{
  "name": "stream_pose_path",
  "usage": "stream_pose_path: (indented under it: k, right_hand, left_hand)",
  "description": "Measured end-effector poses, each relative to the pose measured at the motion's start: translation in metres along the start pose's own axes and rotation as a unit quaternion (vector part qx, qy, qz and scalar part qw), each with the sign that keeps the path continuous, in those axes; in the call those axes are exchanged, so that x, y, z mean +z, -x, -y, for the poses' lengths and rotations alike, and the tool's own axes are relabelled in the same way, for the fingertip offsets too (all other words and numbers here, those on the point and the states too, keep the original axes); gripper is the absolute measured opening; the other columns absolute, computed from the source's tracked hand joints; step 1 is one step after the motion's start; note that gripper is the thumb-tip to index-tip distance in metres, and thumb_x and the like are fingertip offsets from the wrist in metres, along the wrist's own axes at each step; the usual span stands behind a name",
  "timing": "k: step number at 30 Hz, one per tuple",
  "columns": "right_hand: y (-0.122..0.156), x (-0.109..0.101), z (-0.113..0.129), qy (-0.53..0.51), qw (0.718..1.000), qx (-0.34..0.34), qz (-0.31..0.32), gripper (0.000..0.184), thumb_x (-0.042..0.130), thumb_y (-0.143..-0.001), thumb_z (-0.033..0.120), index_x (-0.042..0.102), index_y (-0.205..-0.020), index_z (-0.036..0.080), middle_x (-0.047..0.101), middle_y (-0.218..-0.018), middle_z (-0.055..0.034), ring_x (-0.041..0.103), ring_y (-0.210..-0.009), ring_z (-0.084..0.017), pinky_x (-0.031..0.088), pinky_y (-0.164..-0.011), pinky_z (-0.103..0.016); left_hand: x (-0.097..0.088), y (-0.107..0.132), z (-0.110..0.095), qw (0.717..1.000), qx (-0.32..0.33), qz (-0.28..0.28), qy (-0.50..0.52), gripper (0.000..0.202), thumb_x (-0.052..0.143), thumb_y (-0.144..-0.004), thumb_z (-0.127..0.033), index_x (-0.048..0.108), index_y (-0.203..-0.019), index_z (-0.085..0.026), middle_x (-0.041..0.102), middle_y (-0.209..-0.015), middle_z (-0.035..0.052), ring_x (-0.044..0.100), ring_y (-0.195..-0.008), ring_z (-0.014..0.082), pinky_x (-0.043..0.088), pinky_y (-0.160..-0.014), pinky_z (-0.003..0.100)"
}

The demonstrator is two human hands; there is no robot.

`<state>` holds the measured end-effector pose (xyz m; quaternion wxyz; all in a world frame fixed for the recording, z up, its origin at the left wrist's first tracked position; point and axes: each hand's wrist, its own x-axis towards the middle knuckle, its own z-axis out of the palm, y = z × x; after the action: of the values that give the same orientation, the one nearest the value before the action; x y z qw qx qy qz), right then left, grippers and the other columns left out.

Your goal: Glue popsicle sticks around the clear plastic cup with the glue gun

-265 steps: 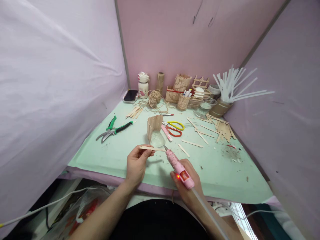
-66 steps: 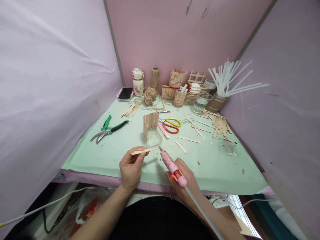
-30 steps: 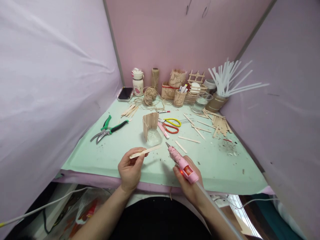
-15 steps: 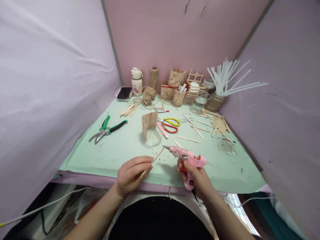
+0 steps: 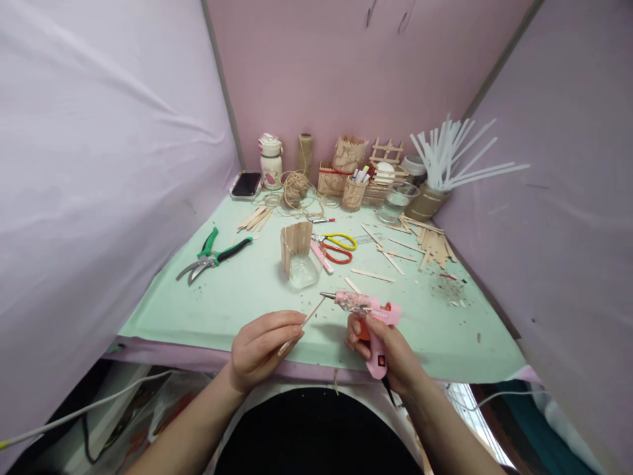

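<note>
Between the fingers of my left hand point(image 5: 267, 346) is a thin wooden craft stick point(image 5: 313, 311), slanting up to the right. My right hand point(image 5: 383, 343) is closed round the handle of a pink hot glue gun point(image 5: 368, 305). The metal nozzle points left, right by the stick's upper end; whether the two touch I cannot tell. Beyond my hands stands a small clear container point(image 5: 303, 270), with upright craft sticks point(image 5: 297, 241) lining its back and left sides.
Red-and-yellow-handled scissors point(image 5: 338, 249) and a pink cutter point(image 5: 322, 257) lie behind the container. Green-handled pruning shears point(image 5: 210, 260) rest at left. Loose craft sticks point(image 5: 435, 247) are scattered at right. A twine ball point(image 5: 295, 188), a bottle point(image 5: 270, 163) and a glass of water point(image 5: 395, 201) stand at the back.
The glue gun has tilted and shifted slightly left, its nozzle a little lower by the stick's end. My left hand and the stick have barely moved.
</note>
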<state>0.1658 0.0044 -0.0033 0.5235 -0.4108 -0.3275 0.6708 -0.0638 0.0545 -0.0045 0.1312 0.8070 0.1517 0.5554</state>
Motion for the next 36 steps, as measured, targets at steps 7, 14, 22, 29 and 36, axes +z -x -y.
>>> stream_pose_path:
  k: [7,14,22,29,36]
  right_hand:
    - [-0.002,0.001,-0.001,-0.014,0.999,0.028,0.014,0.039,0.065,-0.080,0.055,0.057,-0.068,0.018,0.053,-0.061,0.0038,0.032,-0.044,-0.006,0.041,-0.060,-0.027]
    - [-0.002,0.000,-0.004,-0.065,0.996,0.052,0.045,0.037,0.065,-0.082,0.052,0.059,-0.070,0.017,0.053,-0.063,0.0041,0.031,-0.043,-0.005,0.040,-0.062,-0.025]
    - [-0.001,0.001,-0.004,-0.063,0.994,0.059,0.065,0.040,0.064,-0.081,0.055,0.056,-0.068,0.018,0.048,-0.057,0.0052,0.030,-0.045,-0.007,0.039,-0.061,-0.026]
    - [-0.001,-0.002,-0.002,-0.054,0.995,0.039,0.069,0.039,0.063,-0.081,0.055,0.056,-0.067,0.019,0.047,-0.057,0.0050,0.029,-0.044,-0.007,0.038,-0.060,-0.026]
    - [-0.003,-0.004,-0.002,-0.067,0.996,0.030,0.053,0.039,0.061,-0.083,0.054,0.055,-0.067,0.019,0.049,-0.060,0.0046,0.029,-0.044,-0.006,0.039,-0.061,-0.026]
  left_hand:
    - [-0.001,0.002,0.000,1.000,-0.004,-0.012,-0.013,0.040,0.064,-0.082,-0.002,0.063,-0.118,-0.019,0.074,-0.104,0.0096,0.072,-0.095,0.0204,0.064,-0.077,0.031]
    - [-0.002,0.007,0.000,0.999,-0.020,-0.022,-0.015,0.047,0.068,-0.078,0.000,0.062,-0.120,-0.019,0.073,-0.104,0.0098,0.072,-0.094,0.0201,0.063,-0.077,0.032]
    - [-0.001,0.013,0.002,0.998,-0.038,-0.036,-0.028,0.044,0.068,-0.079,-0.002,0.063,-0.118,-0.021,0.073,-0.106,0.0088,0.072,-0.093,0.0195,0.063,-0.077,0.031]
    - [-0.002,0.011,0.001,0.999,-0.031,-0.027,-0.034,0.040,0.066,-0.081,-0.004,0.064,-0.118,-0.020,0.074,-0.105,0.0096,0.072,-0.093,0.0196,0.063,-0.077,0.031]
    - [-0.002,0.012,0.001,0.999,-0.019,0.003,-0.027,0.044,0.066,-0.081,-0.002,0.063,-0.122,-0.019,0.072,-0.109,0.0110,0.071,-0.098,0.0208,0.063,-0.079,0.031]
